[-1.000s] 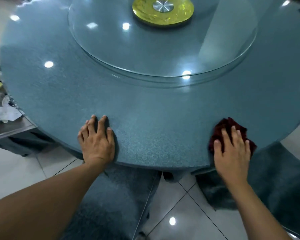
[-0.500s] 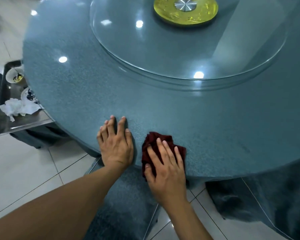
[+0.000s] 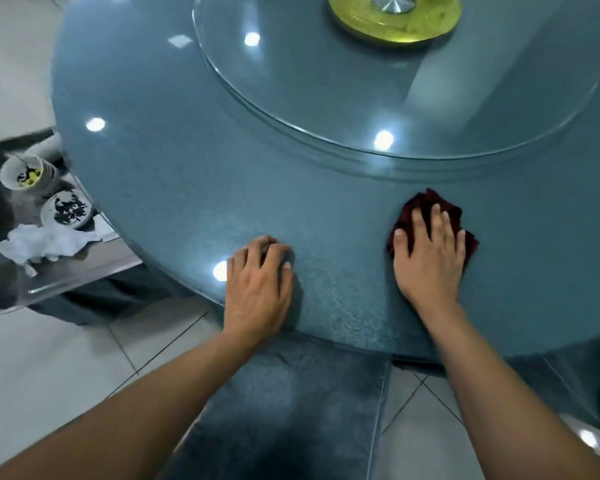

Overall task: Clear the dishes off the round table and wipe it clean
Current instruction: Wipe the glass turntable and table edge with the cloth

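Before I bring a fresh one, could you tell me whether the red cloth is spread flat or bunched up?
Bunched up. The red cloth lies crumpled in folds under the right hand, which presses it onto the table.

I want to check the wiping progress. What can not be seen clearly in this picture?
Head view only:
- Far side of the round table: cut off by the top edge.
- Red cloth: mostly hidden under the right hand.
- Dirty bowls on the steel tray: blurred, partly behind the table rim.
- Left hand: fingertips blurred.
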The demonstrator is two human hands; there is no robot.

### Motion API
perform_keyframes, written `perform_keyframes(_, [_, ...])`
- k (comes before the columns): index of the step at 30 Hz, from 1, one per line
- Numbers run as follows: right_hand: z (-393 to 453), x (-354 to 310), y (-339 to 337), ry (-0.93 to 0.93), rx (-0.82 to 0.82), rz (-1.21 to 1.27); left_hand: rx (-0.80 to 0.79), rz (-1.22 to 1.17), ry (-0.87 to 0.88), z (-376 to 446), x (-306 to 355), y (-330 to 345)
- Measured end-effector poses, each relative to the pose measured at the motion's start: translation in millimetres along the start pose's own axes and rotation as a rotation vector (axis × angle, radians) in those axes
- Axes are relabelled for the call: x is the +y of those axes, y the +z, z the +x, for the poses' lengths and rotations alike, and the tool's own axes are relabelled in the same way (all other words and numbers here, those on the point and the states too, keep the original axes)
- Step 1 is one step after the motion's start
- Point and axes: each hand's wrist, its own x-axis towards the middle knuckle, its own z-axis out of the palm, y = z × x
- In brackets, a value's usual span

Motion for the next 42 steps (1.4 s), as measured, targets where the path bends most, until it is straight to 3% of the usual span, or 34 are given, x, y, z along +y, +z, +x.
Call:
perform_keyframes(3, [-7, -18, 7, 0.037, 0.019, -0.018, 0.001, 0.103, -0.001, 36, -69, -21])
perform_keyframes(9, [39, -66, 11, 0.312, 0.02, 0.035, 0.003, 0.13, -0.146, 102, -176, -59])
perform_keyframes(13, [65, -161, 33, 0.179, 0.009, 0.022, 0.012, 0.107, -0.181, 108, -179, -53])
perform_keyframes(19, [52, -326, 62, -0.243, -0.087, 0.109, 0.007, 0.132, -0.177, 109, -182, -52])
perform_keyframes(23, [50, -297, 57, -0.301, -0.124, 0.107, -0.019, 0.136, -0.172, 106, -184, -54])
perform_keyframes(29, [39, -144, 31, -0.035, -0.001, 0.05, -0.112, 0.221, -0.028, 131, -203, -83])
perform_keyframes(33, [37, -107, 25, 0.11, 0.034, 0.001, -0.162, 0.207, 0.0, 138, -218, -77])
perform_keyframes(36, [36, -131, 28, 0.245, 0.021, 0.029, -0.152, 0.212, 0.019, 136, -216, -73])
perform_keyframes(38, [26, -174, 35, 0.24, 0.022, 0.025, -0.145, 0.195, 0.026, 137, -217, -72])
perform_keyframes(42, [-20, -315, 59, -0.128, 0.007, 0.101, -0.12, 0.171, 0.055, 137, -223, -68])
